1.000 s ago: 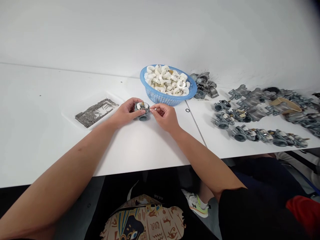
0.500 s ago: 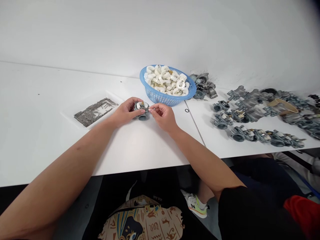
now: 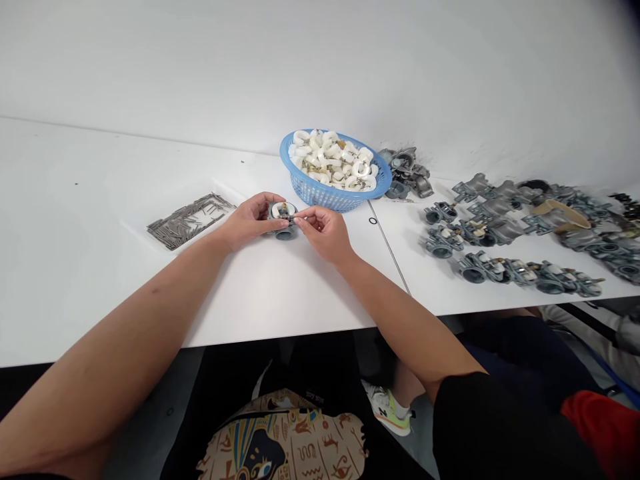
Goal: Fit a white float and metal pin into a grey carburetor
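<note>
On surface (image 3: pixel 300 293), back from near edge: left hand (image 3: pixel 249 222) clamped on metal casting (image 3: pixel 285 234). Right hand (image 3: pixel 326 232) pinched together at its side, any held part hidden. Probably stiff, weighty; hold outer walls.

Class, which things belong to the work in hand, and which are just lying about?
Likely work:
metal part in left hand, right hand at its edge
white pieces, blue basket
metal pins, white tray
similar metal parts

Likely just lying about:
tan object, right
small dark ring
</note>
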A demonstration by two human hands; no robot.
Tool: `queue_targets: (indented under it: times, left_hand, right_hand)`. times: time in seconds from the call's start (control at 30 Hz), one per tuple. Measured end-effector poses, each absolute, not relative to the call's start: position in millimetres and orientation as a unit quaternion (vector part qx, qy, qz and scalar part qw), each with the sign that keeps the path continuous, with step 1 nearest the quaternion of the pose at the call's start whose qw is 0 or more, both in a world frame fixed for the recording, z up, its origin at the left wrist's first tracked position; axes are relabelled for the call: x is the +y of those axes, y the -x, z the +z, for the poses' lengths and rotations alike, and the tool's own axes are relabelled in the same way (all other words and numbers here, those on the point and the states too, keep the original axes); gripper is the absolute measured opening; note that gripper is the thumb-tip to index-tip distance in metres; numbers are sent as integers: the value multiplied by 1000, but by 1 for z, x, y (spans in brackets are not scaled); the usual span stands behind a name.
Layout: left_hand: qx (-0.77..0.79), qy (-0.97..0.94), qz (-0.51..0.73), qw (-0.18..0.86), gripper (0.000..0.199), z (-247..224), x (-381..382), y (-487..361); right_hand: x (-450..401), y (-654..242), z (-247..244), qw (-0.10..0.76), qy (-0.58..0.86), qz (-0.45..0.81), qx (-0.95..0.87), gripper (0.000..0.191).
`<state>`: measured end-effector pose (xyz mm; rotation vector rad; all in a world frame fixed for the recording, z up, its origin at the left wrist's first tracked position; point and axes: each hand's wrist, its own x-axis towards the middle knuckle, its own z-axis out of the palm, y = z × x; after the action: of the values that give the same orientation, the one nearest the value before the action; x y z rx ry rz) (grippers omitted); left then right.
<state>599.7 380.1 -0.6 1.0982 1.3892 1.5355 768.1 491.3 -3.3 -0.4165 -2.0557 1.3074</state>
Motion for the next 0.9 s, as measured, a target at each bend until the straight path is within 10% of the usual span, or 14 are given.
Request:
queue_targets:
  times: [0.9]
  left_hand:
    - [541,-417,603,412,55,0,380,-596]
  right_hand:
    - [492,-772,-2,333,163,485,-792,23]
